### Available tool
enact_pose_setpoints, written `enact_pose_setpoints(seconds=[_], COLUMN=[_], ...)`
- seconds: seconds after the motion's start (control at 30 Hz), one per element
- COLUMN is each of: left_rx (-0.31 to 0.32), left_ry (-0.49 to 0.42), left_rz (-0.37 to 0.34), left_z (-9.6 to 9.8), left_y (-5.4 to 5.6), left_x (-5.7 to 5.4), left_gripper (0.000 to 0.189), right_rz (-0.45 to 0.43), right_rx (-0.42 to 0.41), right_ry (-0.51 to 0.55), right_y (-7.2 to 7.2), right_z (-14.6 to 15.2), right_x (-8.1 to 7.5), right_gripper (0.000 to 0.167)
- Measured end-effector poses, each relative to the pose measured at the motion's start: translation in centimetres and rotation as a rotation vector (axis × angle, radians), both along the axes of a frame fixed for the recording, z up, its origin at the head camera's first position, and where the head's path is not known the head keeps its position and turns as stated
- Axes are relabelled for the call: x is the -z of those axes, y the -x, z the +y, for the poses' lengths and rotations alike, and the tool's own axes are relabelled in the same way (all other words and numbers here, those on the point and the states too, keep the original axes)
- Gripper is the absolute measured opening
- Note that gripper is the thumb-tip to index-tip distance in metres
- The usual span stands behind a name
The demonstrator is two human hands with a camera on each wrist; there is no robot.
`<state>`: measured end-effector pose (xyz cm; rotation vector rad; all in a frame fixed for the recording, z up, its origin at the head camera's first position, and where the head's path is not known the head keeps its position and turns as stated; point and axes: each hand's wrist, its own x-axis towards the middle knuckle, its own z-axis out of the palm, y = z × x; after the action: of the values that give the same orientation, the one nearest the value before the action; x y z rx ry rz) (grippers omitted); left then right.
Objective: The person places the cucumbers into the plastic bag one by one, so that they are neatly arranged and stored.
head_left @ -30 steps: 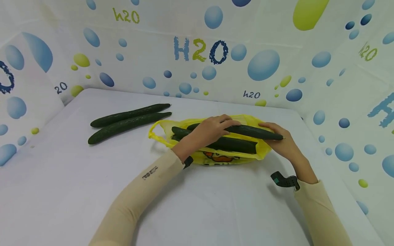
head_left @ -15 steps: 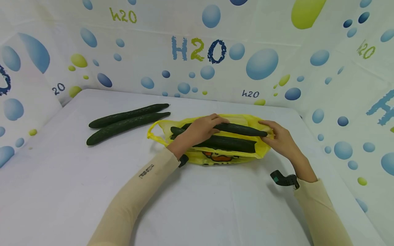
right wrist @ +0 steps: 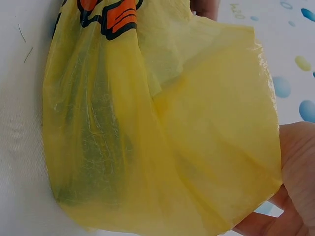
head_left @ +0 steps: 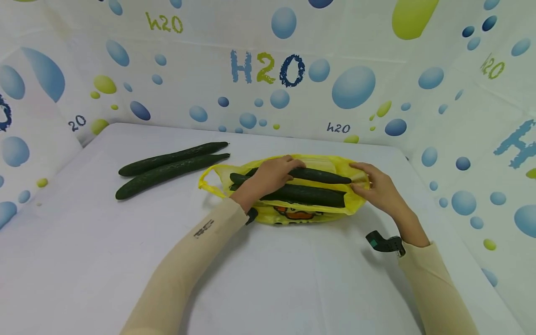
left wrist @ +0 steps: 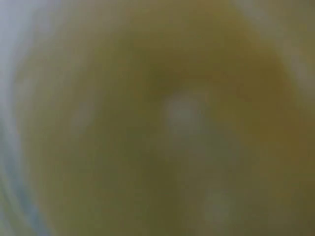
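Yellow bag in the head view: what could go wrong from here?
The upper cucumber, gripped by the left hand, points toward the right end of the yellow bag; its tip might snag the translucent plastic. If the right hand, holding that end, lets go, the bag's mouth could sag inward.

L hand (head_left: 272, 177) palm-down, gripping w/ bent fingers, R hand (head_left: 378, 188) pinching, both arms (head_left: 186, 265) fwd.

A white-topped table (head_left: 272, 279) stands before a pale backdrop (head_left: 201, 46) printed with blue and lime-green droplets and "H2O" lettering (head_left: 268, 69), the patterned material rising behind and along both sides under soft light.
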<state>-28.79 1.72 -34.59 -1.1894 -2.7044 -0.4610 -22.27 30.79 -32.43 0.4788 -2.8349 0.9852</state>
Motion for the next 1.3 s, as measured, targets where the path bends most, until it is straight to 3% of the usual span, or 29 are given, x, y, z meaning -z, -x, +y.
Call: enact_pose_setpoints(seconds=[0.37, 0.83, 1.03, 1.3], left_rx=[-0.104, -0.117, -0.129, -0.139], left_ry=[0.171, 0.299, 0.299, 0.277], left_rz=[-0.185, -0.393, -0.409, -0.349], left_z=[1.3, 1.7, 1.2, 0.7], left_y=[0.7, 1.5, 1.3, 0.8], left_x=[-0.8, -1.0, -1.2, -1.0], left_gripper=[0.041, 0.043, 0.039, 0.039], right_rz=[0.001, 0.002, -0.004, -0.010], right_rx=[-0.007, -0.005, -0.009, -0.007], right_ry=[-0.002, -0.014, -0.012, -0.015], right_y=[-0.1, -0.3, -0.2, -0.3], right_z=[-0.2, -0.3, -0.4, -0.3], right_x=[-0.1, -0.4, -0.4, -0.4], right_gripper=[0.053, 0.053, 0.053, 0.053])
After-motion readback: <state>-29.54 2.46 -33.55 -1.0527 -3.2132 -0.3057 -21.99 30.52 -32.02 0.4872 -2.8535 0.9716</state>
